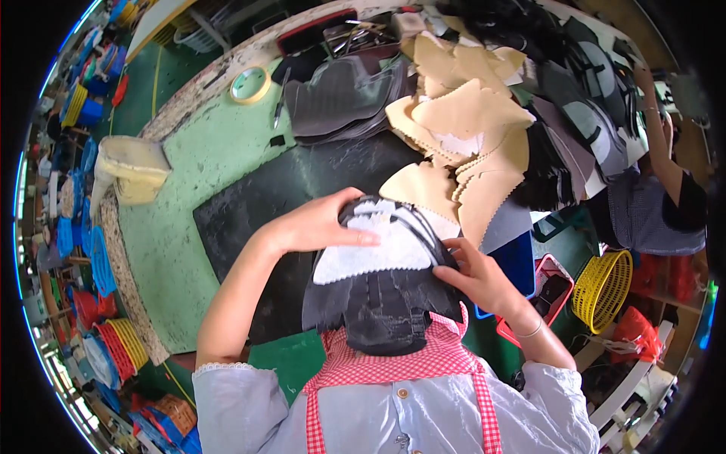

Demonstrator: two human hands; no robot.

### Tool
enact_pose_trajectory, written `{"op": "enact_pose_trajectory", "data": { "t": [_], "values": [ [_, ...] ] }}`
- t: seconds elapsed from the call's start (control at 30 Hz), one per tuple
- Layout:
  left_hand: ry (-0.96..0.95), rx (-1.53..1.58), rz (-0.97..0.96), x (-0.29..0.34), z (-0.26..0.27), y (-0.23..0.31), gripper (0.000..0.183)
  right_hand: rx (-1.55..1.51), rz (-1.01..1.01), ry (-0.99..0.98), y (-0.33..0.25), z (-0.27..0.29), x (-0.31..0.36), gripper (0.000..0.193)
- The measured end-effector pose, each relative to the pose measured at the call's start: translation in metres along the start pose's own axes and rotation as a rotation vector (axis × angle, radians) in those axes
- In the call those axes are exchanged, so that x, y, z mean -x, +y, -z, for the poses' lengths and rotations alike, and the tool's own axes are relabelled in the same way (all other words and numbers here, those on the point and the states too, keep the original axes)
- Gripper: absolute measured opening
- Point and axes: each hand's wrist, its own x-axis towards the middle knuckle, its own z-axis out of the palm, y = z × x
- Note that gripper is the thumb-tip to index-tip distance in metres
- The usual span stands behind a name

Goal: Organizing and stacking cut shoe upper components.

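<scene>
One white panel (pixel 376 257), perhaps fabric, partly under left hand (pixel 321 221)

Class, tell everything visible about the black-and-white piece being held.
The black-and-white piece looks like fabric: a white panel with a toothed lower edge, dark bands curving along its top and right. Black material below may be joined. Held beyond the checked apron, it has the thumb of the left hand across its front and the right hand at its right edge.

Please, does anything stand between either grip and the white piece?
Nothing visible blocks the left grip; its thumb lies on the white piece. Black bands curve between the piece's right side and the right grip.
</scene>
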Motion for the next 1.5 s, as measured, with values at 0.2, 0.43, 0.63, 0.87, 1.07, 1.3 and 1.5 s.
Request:
{"op": "enact_pose_trajectory", "data": {
  "t": [0.2,0.43,0.63,0.87,1.07,1.3,1.5],
  "values": [
    [0.227,-0.154,-0.311,0.026,-0.021,-0.013,0.072,-0.241,0.239,0.043,0.024,-0.017,-0.009,0.058],
    [0.352,0.246,-0.041,0.071,-0.029,-0.033,0.065,-0.08,0.248,0.036,0.0,0.003,-0.009,0.044],
    [0.898,0.98,-0.024,0.158,0.056,-0.113,0.066,-0.633,0.104,0.62,0.053,0.067,-0.02,0.05],
    [1.128,0.823,0.16,0.117,0.142,-0.166,0.074,-0.607,0.065,0.442,0.055,0.037,-0.038,0.046],
    [1.418,-0.251,-0.136,0.089,0.092,-0.091,0.053,-0.628,0.253,0.529,0.058,0.065,0.001,0.031],
    [0.716,-0.639,-0.405,-0.037,-0.053,0.039,0.067,-0.169,0.251,0.893,0.061,0.058,-0.058,0.045],
    [0.435,-0.776,-0.212,-0.068,-0.089,0.043,0.067,-0.88,0.263,0.817,0.048,0.056,-0.068,0.047]
  ]
}}
